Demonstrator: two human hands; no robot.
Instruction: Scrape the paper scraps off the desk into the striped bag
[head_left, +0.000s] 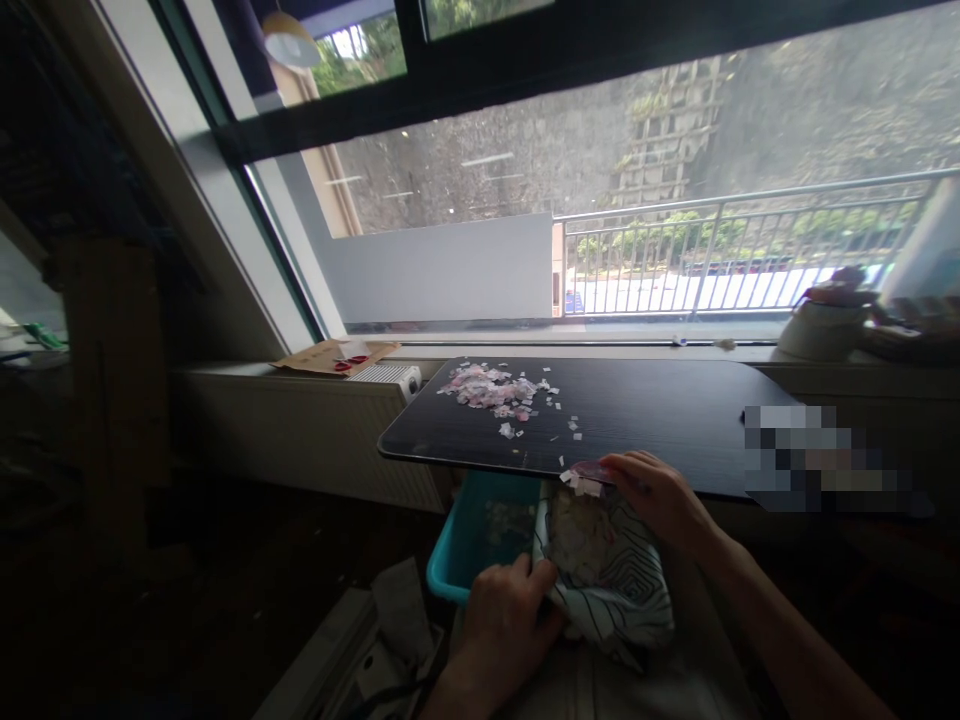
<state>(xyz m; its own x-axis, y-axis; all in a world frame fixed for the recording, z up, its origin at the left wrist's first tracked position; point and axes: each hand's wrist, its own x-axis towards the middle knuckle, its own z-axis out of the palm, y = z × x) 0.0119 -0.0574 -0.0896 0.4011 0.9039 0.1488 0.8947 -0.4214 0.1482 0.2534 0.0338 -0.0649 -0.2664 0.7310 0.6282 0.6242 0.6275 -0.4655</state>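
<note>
My left hand (pixel 506 615) is closed on the near left rim of a white cloth bag (pixel 622 595) with dark line patterns. Pale scraps lie inside the bag, which is held below the table edge. My right hand (pixel 660 490) is at the front edge of the dark table (pixel 645 400), fingers closed on a flat, pinkish, see-through piece (pixel 592 469). Several white paper scraps (pixel 583 486) hang at the edge beside it, over the bag's mouth. A larger heap of white and pink paper scraps (pixel 487 387) lies on the table's left part.
A turquoise bin (pixel 442 565) with scraps in it stands left of the bag, under the table. Red-handled scissors (pixel 350 362) lie on brown paper (pixel 311 356) above a radiator (pixel 300 410). A blurred-out object (pixel 829 460) is at the table's right end.
</note>
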